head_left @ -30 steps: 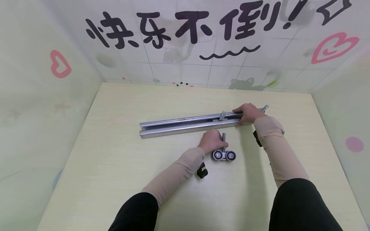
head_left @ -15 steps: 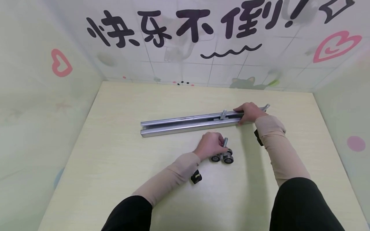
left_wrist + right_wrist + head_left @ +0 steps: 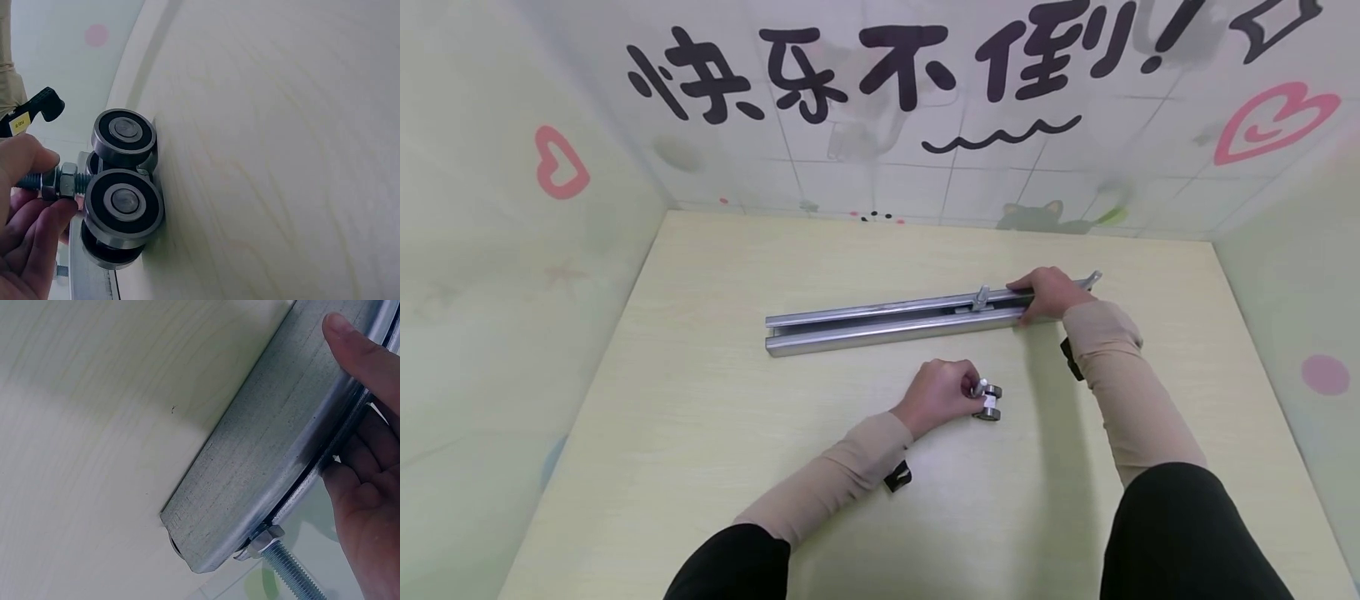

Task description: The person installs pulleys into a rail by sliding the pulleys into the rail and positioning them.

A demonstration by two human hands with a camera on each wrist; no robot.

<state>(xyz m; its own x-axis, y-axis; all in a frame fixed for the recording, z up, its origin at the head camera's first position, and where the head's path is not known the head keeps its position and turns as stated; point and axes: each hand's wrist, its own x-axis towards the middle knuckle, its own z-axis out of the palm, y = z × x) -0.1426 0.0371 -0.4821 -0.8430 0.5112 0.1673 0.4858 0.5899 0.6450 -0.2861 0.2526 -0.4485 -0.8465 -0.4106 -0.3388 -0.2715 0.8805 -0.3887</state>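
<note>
My left hand (image 3: 938, 393) pinches the threaded bolt of a roller trolley (image 3: 991, 403) between thumb and fingers, just in front of the rail. The left wrist view shows the trolley's black-and-silver wheels (image 3: 125, 200) against the tabletop, with two hex nuts (image 3: 67, 180) on the bolt at my fingertips. Farther back lies a silver slotted metal rail (image 3: 865, 327), its slot facing up. My right hand (image 3: 1049, 293) grips this rail near its right end, thumb on the near side. One bolt (image 3: 981, 298) stands up from the slot; another bolt (image 3: 290, 569) sticks out at the rail's right end.
The pale wood-grain tabletop (image 3: 700, 450) meets printed walls on the left, right and back. A black wrist device (image 3: 898, 476) hangs under my left forearm, another black device (image 3: 1071, 358) by my right wrist.
My left hand has come slightly toward me and turned the trolley, from wheels seen side-on to an end-on view with the bolt tipped toward the head camera. My right hand and the rail stay put.
</note>
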